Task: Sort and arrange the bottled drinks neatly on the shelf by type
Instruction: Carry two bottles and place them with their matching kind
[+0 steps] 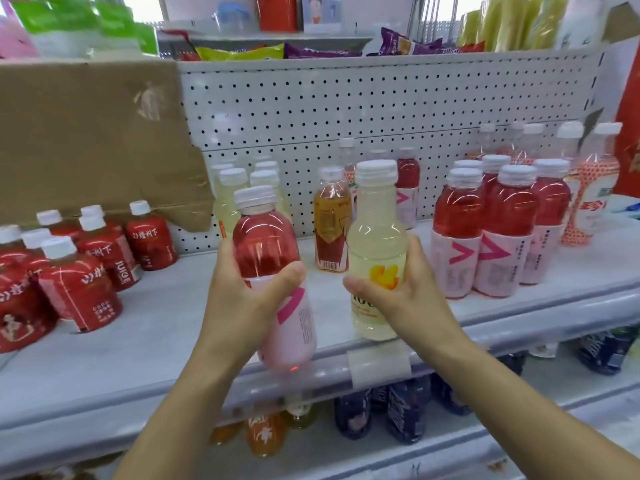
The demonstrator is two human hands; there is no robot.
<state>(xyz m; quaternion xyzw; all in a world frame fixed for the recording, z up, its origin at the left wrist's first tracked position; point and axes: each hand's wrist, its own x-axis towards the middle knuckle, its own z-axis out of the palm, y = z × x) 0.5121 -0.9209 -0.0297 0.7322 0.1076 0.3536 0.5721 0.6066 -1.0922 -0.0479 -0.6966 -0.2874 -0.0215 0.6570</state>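
My left hand (242, 299) grips a red drink bottle (266, 244) with a pink label, lifted above the front of the white shelf (166, 327). My right hand (408, 296) grips a pale yellow bottle (375, 233) with a yellow fruit picture, upright near the shelf's front edge. Several matching red bottles with pink labels (491, 230) stand grouped on the right. Several pale yellow bottles (232, 188) stand at the back, left of centre. An amber bottle (330, 220) stands behind my hands, another red bottle (408, 181) behind it.
Short red-labelled bottles (86, 265) crowd the shelf's left end below a cardboard sheet (90, 140). White bottles with red patterned labels (588, 188) stand far right. A pegboard back wall (346, 105) closes the shelf. Dark and orange bottles (381, 410) fill the lower shelf.
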